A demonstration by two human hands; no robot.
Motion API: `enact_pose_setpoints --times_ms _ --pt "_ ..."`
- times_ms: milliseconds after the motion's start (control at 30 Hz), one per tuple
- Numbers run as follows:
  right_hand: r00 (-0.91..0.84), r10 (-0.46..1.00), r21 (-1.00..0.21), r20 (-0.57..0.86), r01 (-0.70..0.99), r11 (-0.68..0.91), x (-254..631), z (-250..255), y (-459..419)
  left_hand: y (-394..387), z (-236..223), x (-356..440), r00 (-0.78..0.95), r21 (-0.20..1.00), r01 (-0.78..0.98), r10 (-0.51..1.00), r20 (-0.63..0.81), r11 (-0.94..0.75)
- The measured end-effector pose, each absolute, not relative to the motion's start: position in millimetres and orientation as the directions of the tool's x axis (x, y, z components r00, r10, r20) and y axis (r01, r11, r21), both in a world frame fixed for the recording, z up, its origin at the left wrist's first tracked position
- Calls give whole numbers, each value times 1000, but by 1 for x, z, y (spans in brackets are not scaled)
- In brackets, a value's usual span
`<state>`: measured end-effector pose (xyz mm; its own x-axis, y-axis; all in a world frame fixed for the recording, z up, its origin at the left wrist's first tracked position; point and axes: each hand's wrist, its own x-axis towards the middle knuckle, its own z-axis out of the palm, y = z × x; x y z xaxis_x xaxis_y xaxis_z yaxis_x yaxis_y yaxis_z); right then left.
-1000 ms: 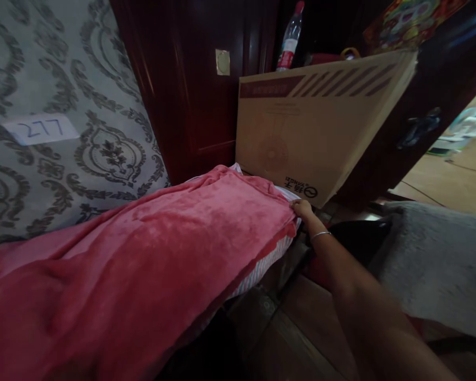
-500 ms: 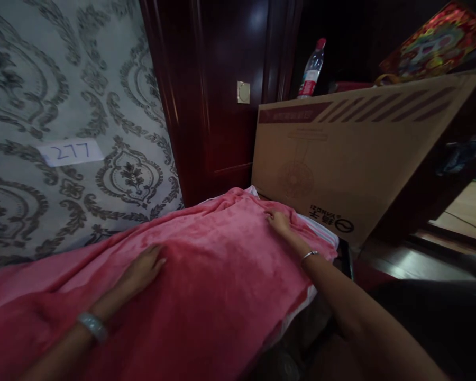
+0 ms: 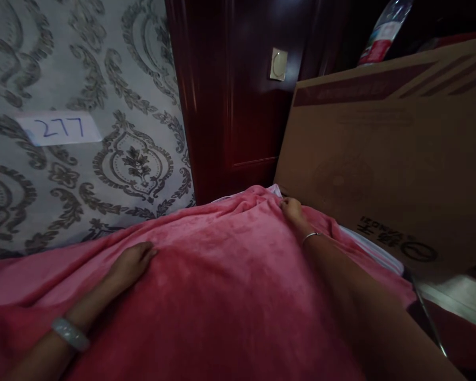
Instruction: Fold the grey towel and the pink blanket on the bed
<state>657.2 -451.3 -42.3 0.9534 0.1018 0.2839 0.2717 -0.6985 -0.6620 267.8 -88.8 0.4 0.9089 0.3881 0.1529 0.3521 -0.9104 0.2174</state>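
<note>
A pink plush blanket point(image 3: 222, 275) spreads over the surface in front of me, with wrinkles and a long fold along its wall side. My left hand point(image 3: 130, 264) is on the blanket at the left, its fingers curled on the cloth where a crease starts; a pale bangle is on that wrist. Reaching farther out, my right hand point(image 3: 292, 210) pinches the blanket near its far end, close to a cardboard box. A thin silver bracelet circles the right wrist. White striped cloth point(image 3: 375, 248) shows from under the blanket at the right.
Patterned wallpaper with a paper label point(image 3: 61, 128) reading 277 rises on the left. A dark red wooden panel point(image 3: 241, 121) bears a square switch plate point(image 3: 278, 64). The large cardboard box point(image 3: 365, 137) leans at the right, with a plastic bottle point(image 3: 384, 34) above its edge.
The view has moved in closer to the far end. My right hand has reached farther along the blanket, toward its far corner. My left hand stays on the cloth at the left.
</note>
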Motion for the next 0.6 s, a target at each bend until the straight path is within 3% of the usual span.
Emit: enact_pose_setpoints --times_ms 133,267,467,600 --pt "947 -52 -673 317 185 -716 669 -31 -449 -73 11 276 832 105 446 456 317 -889" --pt "933 -150 -683 328 124 -720 679 -25 -441 -64 5 291 817 54 494 484 314 -868" --pt "957 -51 -594 284 134 -793 687 -58 -429 -58 -37 299 873 86 432 440 209 -898" --pt "954 34 -561 299 205 -802 694 -63 -431 -54 -37 298 879 95 427 438 188 -899"
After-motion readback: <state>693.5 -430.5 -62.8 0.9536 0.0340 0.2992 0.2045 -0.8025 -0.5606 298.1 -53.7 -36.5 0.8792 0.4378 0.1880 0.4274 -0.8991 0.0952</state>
